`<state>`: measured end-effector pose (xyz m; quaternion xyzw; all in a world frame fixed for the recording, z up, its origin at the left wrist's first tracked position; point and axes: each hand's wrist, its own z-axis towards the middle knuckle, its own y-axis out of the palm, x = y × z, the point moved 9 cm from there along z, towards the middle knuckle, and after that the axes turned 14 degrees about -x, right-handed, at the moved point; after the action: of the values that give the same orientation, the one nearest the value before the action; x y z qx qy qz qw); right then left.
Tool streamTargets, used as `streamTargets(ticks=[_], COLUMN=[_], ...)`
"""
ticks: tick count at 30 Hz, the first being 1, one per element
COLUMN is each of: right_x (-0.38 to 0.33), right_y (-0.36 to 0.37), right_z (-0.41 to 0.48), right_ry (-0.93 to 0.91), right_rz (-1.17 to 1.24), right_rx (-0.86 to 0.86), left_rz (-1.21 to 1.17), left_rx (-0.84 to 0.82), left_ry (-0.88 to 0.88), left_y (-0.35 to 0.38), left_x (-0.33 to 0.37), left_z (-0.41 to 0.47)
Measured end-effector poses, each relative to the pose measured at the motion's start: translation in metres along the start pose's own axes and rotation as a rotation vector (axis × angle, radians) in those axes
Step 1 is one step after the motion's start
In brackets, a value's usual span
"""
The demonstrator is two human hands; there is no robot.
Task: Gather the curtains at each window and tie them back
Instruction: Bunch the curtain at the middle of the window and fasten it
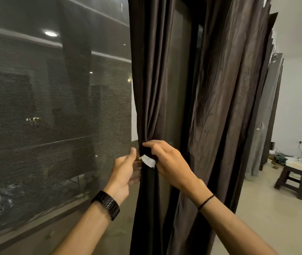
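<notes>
Head view, and you're right on the knot: the dark brown curtain (152, 92) is bunched into a narrow column beside the mesh window screen (54, 111), cinched at waist height by a dark tie-back band (147, 151) with a white tab (148, 161) sticking out of it. Your right hand (166, 161) is curled around the band, fingers pinching fabric at the top of the cinch; your left hand (126, 167) sits just beside the bundle, thumb up, fingers reaching behind it and partly hidden, so I can't tell whether they grip anything. Here's the risk: if the right pinch lets go before the band is fastened, the pleats will likely spring loose and the gather falls open. The slick-looking fabric could also slide down through a slack band. Pull too hard sideways and you may drag the neighbouring curtain (220, 107) into the bundle. Behind you on the floor there's a stool (293, 179), well apart. As for writing: the white tab shows none I can read, and the dark wristband (108, 204) on your left wrist shows no brand.
</notes>
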<state>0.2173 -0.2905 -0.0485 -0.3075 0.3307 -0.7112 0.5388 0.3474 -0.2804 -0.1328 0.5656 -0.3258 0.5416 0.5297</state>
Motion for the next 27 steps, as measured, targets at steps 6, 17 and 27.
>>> streamTargets(ticks=[6,17,27], right_x=[0.015,0.032,0.017], right_y=[-0.009,-0.002,-0.009], right_z=[0.001,0.008,0.009], right_ry=[0.016,0.062,0.1], right_rz=[0.165,-0.049,-0.122], right_rx=[0.085,-0.147,-0.017], left_rz=[0.166,0.217,1.202], left_rx=[0.027,-0.079,0.156], left_ry=[0.092,-0.017,0.412], left_y=[0.005,-0.007,0.026], left_x=[0.008,0.027,0.095], left_z=[0.006,0.014,-0.014])
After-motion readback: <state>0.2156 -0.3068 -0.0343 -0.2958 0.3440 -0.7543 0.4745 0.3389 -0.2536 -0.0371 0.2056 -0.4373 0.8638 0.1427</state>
